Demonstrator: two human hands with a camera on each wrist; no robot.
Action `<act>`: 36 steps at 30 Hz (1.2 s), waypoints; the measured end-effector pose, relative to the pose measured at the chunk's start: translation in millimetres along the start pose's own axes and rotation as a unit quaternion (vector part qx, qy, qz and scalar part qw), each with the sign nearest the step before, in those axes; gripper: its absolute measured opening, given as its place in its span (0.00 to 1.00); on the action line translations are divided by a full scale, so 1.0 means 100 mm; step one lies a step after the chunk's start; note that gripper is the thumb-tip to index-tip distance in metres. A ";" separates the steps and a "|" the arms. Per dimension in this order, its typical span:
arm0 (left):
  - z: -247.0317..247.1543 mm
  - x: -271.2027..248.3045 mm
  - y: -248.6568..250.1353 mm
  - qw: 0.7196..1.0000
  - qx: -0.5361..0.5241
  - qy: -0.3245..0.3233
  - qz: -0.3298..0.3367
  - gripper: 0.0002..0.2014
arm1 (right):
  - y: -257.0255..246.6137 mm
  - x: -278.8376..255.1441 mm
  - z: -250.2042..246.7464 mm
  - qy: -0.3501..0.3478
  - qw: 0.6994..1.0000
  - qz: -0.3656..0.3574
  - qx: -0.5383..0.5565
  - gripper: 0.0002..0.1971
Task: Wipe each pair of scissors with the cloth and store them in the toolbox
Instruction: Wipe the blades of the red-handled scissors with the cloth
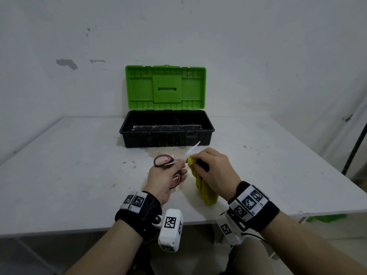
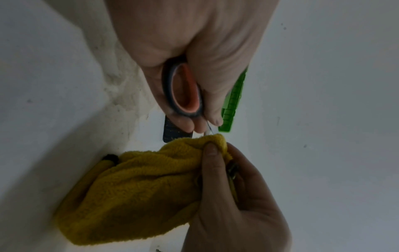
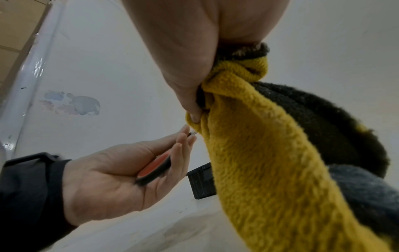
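Note:
My left hand (image 1: 170, 173) grips a pair of scissors (image 1: 164, 160) by the black-and-red handles (image 2: 183, 92), blades pointing toward the toolbox. One bright blade (image 1: 192, 150) sticks out past the cloth. My right hand (image 1: 213, 167) pinches a yellow cloth (image 1: 202, 187) around the blades near the pivot; the thumb (image 2: 210, 153) presses the fold. The cloth (image 3: 259, 153) hangs down to the table. The toolbox (image 1: 166, 129) stands open behind, black base and green lid (image 1: 165, 88) upright.
The white table (image 1: 69, 165) runs to a near edge below my wrists; a stained patch lies in front of the toolbox. A white wall stands right behind the box. Something green (image 1: 325, 217) lies on the floor at the right, past the table edge.

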State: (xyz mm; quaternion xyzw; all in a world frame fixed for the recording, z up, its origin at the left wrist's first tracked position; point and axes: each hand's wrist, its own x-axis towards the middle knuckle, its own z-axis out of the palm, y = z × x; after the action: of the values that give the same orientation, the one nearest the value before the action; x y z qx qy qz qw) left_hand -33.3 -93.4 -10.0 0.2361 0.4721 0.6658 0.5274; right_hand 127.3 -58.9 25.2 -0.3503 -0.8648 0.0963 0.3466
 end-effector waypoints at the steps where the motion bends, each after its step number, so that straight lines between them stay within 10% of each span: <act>1: 0.01 0.00 0.00 1.000 0.000 0.001 0.003 0.06 | -0.01 -0.01 0.00 0.002 1.000 -0.005 -0.002 0.07; 11: 0.11 -0.02 -0.07 0.999 0.035 -0.022 0.015 0.06 | 0.00 -0.02 0.05 0.029 0.998 -0.020 -0.049 0.05; 20: 0.05 -0.02 -0.04 0.999 0.038 0.001 0.032 0.04 | 0.32 0.12 -0.22 0.074 0.986 0.140 -0.044 0.06; 31: 0.20 -0.10 -0.12 0.999 -0.028 -0.014 0.010 0.06 | -0.04 0.14 -0.12 0.051 0.997 0.041 -0.029 0.03; 36: 0.23 -0.09 -0.10 0.998 -0.065 0.004 -0.004 0.05 | 0.01 0.03 0.01 0.078 0.978 0.017 -0.194 0.16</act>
State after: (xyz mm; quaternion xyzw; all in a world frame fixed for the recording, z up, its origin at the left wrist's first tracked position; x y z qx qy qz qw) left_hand -7.1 -93.0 -7.6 0.1963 0.4307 0.6940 0.5425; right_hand 125.7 -56.0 26.3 -0.4321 -0.8311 -0.0946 0.3369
